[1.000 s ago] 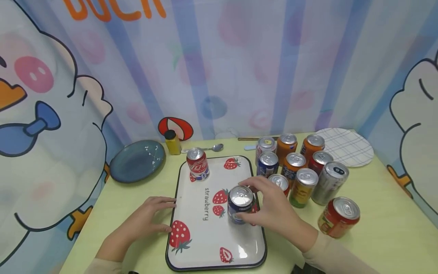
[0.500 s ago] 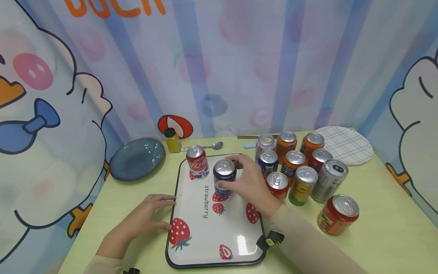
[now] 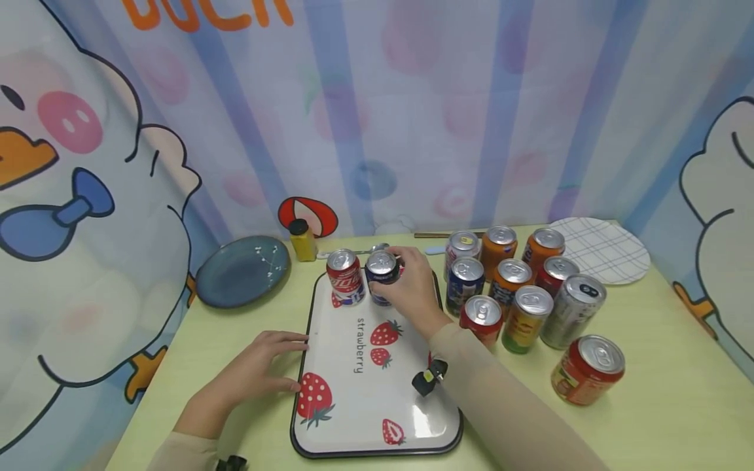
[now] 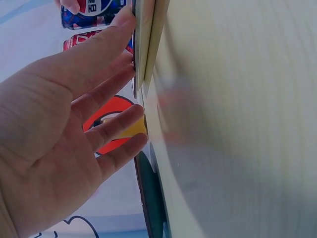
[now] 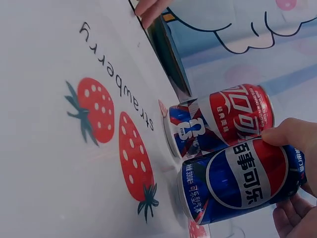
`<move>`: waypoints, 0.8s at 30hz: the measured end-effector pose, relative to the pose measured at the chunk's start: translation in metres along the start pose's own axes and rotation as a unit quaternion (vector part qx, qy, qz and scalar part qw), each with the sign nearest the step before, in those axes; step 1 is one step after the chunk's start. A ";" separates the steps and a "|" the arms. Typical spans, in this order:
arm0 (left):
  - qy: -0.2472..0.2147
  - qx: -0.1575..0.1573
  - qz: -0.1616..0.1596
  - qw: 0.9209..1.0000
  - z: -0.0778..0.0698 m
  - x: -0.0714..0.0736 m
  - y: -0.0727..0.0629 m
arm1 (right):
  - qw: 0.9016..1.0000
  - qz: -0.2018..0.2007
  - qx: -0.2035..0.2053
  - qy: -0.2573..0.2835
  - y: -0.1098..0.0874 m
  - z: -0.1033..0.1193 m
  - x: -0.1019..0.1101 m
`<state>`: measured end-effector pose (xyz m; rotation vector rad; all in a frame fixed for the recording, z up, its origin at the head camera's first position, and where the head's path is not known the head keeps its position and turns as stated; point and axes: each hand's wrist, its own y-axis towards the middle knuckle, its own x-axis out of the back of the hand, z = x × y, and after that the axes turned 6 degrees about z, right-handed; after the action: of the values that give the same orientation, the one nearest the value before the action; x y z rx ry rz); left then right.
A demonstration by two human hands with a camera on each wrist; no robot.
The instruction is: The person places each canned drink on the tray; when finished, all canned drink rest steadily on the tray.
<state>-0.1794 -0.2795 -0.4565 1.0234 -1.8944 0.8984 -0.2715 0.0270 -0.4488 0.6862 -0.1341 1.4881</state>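
My right hand (image 3: 417, 293) grips a blue Pepsi can (image 3: 379, 267) upright at the far end of a white strawberry-print tray (image 3: 359, 412). Thumb and fingers sit round the can's upper part in the right wrist view, its base right at the tray surface. Close beside it on the left stands a red Coca-Cola can (image 5: 225, 116). My left hand (image 3: 250, 373) lies at the tray's left edge, fingers extended and spread; in the left wrist view the thumb and forefinger meet the tray rim (image 4: 140, 44).
Several drink cans stand right of the tray, among them a gold-green can (image 3: 527, 317), a silver can (image 3: 573, 311) and a red can (image 3: 588, 369) nearest me. Behind are a checked plate (image 3: 607, 252), chopsticks (image 3: 430, 235), a spoon (image 3: 371, 249), a yellow bottle (image 3: 303, 242) and a dark plate (image 3: 238, 275).
My right hand has carried the blue Pepsi can from the tray's right middle, away from me and leftward, to beside the red Coca-Cola can. My left hand stays at the tray edge.
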 end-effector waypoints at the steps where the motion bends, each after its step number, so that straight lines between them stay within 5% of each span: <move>1: 0.000 0.001 -0.001 1.000 0.000 0.000 0.000 | 1.000 0.000 -0.002 0.002 0.002 -0.001 -0.001; 15: 0.007 0.001 0.002 1.000 -0.001 -0.001 0.003 | 0.999 0.025 -0.028 0.000 0.012 -0.006 -0.007; 24: 0.000 0.004 0.005 1.000 -0.001 0.001 0.003 | 0.998 0.065 0.000 -0.017 -0.013 0.016 0.014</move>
<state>-0.1814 -0.2775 -0.4558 1.0193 -1.8998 0.9132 -0.2529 0.0318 -0.4332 0.7145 -0.2076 1.6004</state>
